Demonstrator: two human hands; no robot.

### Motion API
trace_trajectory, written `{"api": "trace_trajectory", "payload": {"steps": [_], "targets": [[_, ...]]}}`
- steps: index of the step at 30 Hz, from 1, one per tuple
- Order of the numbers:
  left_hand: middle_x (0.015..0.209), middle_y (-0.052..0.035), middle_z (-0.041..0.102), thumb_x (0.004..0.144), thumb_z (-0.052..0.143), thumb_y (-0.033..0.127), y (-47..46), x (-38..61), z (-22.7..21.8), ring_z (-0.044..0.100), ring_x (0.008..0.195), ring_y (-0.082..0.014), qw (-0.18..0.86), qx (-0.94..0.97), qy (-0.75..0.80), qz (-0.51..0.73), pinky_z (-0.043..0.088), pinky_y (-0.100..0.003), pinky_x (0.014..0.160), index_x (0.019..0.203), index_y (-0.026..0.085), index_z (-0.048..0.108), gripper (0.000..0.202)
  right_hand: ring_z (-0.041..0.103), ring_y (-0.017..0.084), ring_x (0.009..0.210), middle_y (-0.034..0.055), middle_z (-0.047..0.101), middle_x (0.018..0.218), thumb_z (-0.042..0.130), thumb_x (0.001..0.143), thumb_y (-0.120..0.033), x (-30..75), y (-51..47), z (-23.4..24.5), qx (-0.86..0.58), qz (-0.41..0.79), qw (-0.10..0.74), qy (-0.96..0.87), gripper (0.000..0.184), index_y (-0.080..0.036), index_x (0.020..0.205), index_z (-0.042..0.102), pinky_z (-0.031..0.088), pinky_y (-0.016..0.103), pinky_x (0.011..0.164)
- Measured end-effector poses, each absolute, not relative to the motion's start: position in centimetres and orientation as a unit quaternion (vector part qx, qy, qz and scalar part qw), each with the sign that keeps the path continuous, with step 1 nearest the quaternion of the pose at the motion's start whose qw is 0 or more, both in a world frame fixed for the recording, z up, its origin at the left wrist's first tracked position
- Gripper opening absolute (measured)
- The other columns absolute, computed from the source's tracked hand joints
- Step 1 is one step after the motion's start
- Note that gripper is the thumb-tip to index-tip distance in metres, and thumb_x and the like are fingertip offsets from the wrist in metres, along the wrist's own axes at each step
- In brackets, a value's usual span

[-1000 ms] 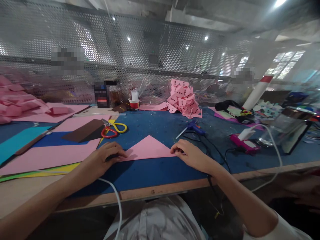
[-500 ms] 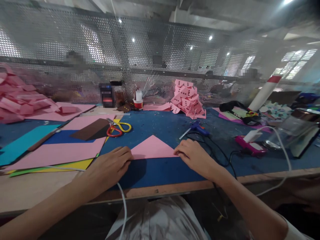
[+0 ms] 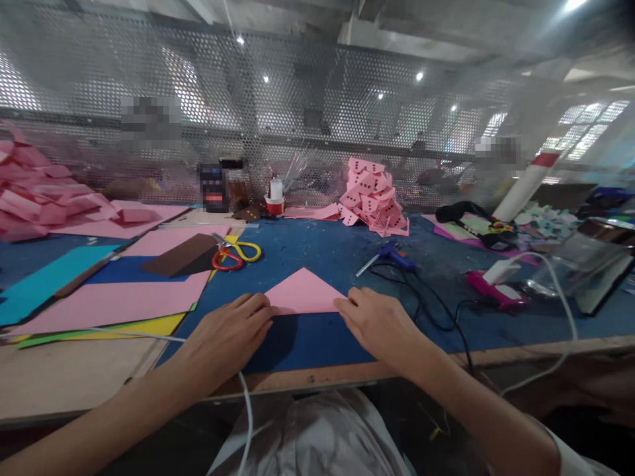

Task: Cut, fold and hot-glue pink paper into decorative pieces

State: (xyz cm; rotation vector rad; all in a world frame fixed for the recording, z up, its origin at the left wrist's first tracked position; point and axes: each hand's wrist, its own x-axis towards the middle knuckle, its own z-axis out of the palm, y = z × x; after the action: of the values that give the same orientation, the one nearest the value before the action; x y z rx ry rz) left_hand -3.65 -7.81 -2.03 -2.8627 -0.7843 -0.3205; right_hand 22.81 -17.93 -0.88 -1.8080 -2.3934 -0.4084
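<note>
Item: pink paper triangle [image 3: 303, 294], flat on blue surface [image 3: 317, 248], long edge crosswise toward you, apex away. Your left hand [image 3: 233, 330] at its left corner, right hand [image 3: 377, 324] at its right; both grips open, fingertips pressing.

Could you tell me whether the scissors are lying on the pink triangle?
No, the scissors lie apart from the pink triangle, beyond the left hand.

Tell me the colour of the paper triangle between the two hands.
Pink; the paper triangle shows best in the head view, on the blue mat.
</note>
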Motion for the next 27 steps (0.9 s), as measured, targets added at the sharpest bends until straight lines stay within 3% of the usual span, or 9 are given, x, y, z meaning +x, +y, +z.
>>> {"api": "trace_trajectory", "payload": {"steps": [5,14,20,27], "targets": [[0.103,-0.0054,0.060,0.098,0.041,0.030,-8.2,-3.6,-2.1,0.057,0.090,-0.0197,0.081,-0.953,-0.269,-0.110,0.046,-0.032,0.074,0.127,0.030,0.057,0.032,0.052,0.021,0.083,0.0086,0.059,0.096,0.044,0.097,-0.023,22.1,-18.1,-1.3,-0.588,-0.153,0.048,-0.793,0.016,-0.020,0.094,0.059,0.035,0.033,0.060],[0.109,-0.0085,0.060,0.098,0.043,0.034,-8.4,-3.2,-2.4,0.056,0.098,-0.0214,0.049,-0.955,-0.266,-0.120,0.047,-0.034,0.084,0.115,0.024,0.065,0.030,0.053,0.021,0.087,0.0088,0.060,0.098,0.045,0.099,-0.028,20.8,-17.9,-1.4,-0.583,-0.147,0.077,-0.795,0.018,-0.020,0.101,0.060,0.041,0.032,0.065],[0.109,-0.0084,0.061,0.097,0.045,0.028,-8.8,-2.8,-1.9,0.056,0.097,-0.0223,0.054,-0.958,-0.258,-0.108,0.048,-0.036,0.081,0.130,0.028,0.056,0.035,0.053,0.021,0.089,0.0085,0.060,0.098,0.042,0.100,-0.027,20.2,-17.6,-1.6,-0.575,-0.148,0.080,-0.800,0.020,-0.018,0.101,0.060,0.042,0.031,0.065],[0.111,-0.0088,0.060,0.097,0.046,0.028,-9.0,-2.5,-1.9,0.055,0.100,-0.0233,0.048,-0.960,-0.261,-0.094,0.048,-0.038,0.083,0.124,0.025,0.060,0.031,0.053,0.022,0.091,0.0078,0.059,0.099,0.049,0.097,-0.031,19.3,-17.6,-1.3,-0.548,-0.173,0.073,-0.815,0.018,-0.017,0.100,0.060,0.043,0.033,0.067]]}}
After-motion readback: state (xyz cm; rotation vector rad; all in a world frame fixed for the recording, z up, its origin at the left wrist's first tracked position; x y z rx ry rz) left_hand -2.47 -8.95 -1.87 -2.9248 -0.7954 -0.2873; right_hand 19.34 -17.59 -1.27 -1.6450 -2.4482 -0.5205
